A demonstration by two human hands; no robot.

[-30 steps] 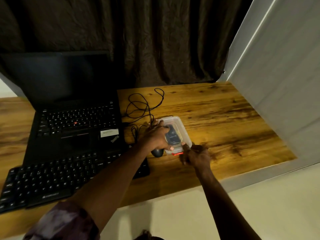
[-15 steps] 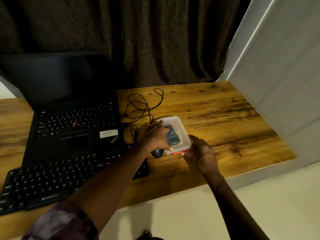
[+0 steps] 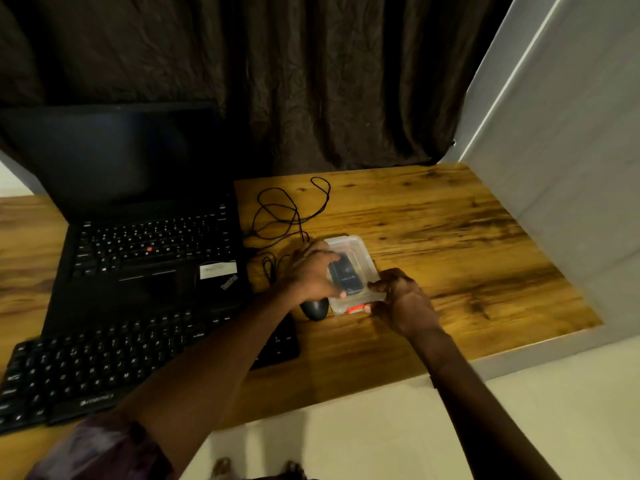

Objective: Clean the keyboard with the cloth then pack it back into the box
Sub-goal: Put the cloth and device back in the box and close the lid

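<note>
A small clear plastic box (image 3: 360, 251) with a red latch (image 3: 354, 309) sits on the wooden desk (image 3: 450, 237); a dark folded cloth (image 3: 346, 271) shows through its lid. My left hand (image 3: 311, 271) grips the box's left side, fingers curled over the lid. My right hand (image 3: 401, 299) holds the box's near right corner, its thumb at the red latch. A black external keyboard (image 3: 86, 368) lies at the front left, partly under my left forearm.
An open black laptop (image 3: 149, 244) stands behind the keyboard. A black mouse (image 3: 314, 308) lies just left of the box, its cable (image 3: 291, 209) coiled behind. A dark curtain hangs at the back, a grey wall to the right. The desk's front edge is near.
My right hand has shifted from the front of the box to its near right corner, closing around it. The left hand stays on the lid.
</note>
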